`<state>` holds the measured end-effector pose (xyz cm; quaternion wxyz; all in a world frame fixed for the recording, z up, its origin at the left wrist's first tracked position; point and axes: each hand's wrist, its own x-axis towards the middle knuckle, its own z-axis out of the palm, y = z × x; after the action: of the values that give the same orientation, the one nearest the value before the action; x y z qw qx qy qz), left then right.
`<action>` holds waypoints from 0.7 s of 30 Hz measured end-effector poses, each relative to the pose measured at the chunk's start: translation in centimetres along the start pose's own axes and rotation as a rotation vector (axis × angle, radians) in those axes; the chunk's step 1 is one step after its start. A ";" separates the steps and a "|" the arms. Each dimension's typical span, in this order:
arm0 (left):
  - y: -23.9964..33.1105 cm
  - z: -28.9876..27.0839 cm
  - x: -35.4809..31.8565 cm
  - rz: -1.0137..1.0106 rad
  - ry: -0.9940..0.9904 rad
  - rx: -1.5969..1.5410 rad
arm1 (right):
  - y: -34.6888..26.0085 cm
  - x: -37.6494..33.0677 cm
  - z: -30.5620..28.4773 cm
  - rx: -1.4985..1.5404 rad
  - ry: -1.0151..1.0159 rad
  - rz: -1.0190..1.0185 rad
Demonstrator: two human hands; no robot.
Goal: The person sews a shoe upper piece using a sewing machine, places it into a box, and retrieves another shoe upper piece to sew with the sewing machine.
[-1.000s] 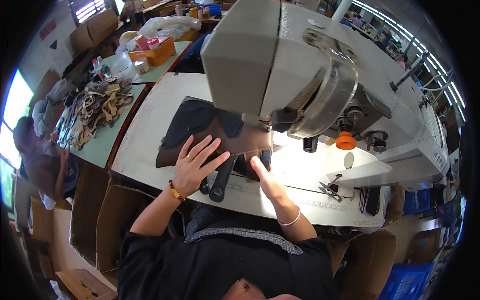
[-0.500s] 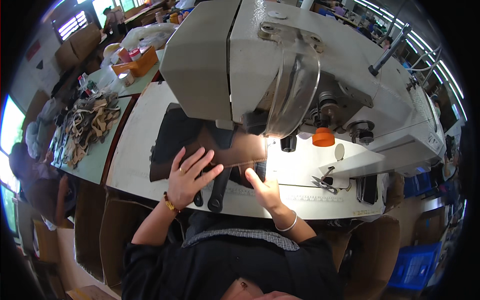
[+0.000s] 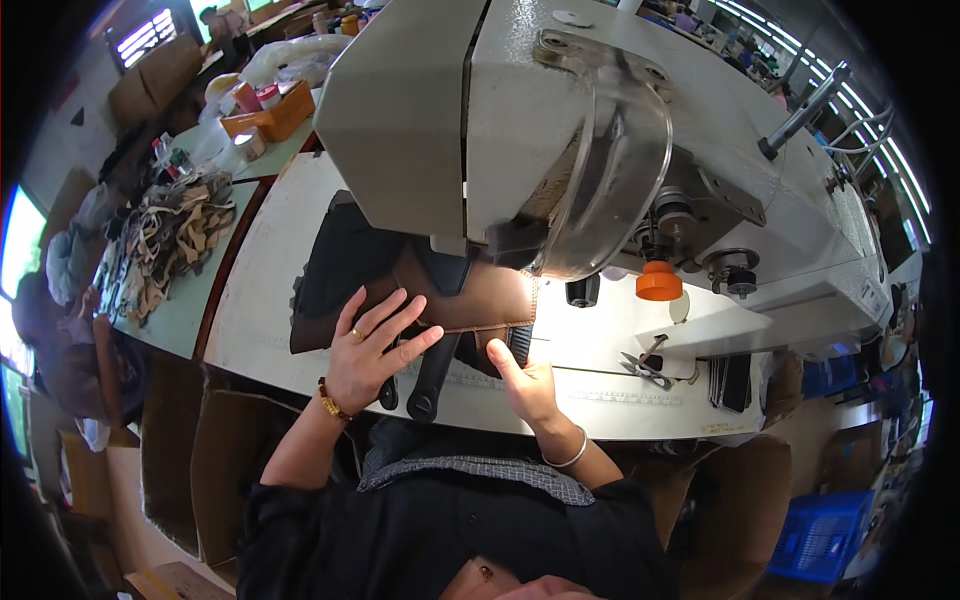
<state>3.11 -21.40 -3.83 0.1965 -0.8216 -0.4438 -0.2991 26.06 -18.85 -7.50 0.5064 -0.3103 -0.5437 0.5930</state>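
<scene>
A brown and black leather piece (image 3: pixel 372 318) lies on the white table of a sewing machine (image 3: pixel 560 130), its far part under the machine head. Light stitching runs along a seam of its brown part. My left hand (image 3: pixel 372 352) rests flat on the brown leather with fingers spread. My right hand (image 3: pixel 530 388) holds the near right edge, thumb on top; its other fingers are mostly hidden. A black strap (image 3: pixel 432 380) with a rounded end hangs toward me between the hands. The needle area is hidden behind the machine head and a clear guard (image 3: pixel 615 180).
Scissors (image 3: pixel 646 370) and a stack of dark strips (image 3: pixel 730 382) lie on the right of the table. Leather scraps (image 3: pixel 180 235) cover a side table at left, near an orange box (image 3: pixel 268 115). Cardboard boxes (image 3: pixel 735 500) stand below. Another person (image 3: pixel 70 350) sits at left.
The leather piece and my left hand appear slightly further left in the view, as the whole view has shifted a little. Both hands keep nearly the same pose on the leather.
</scene>
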 end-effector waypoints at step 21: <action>0.7 0.3 -0.1 -0.059 0.043 -0.013 | -0.2 0.4 0.1 -0.030 0.007 -0.066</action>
<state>3.73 -21.69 -4.16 0.1918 -0.8029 -0.4615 -0.3249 25.91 -18.50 -7.21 0.5229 -0.3020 -0.5605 0.5668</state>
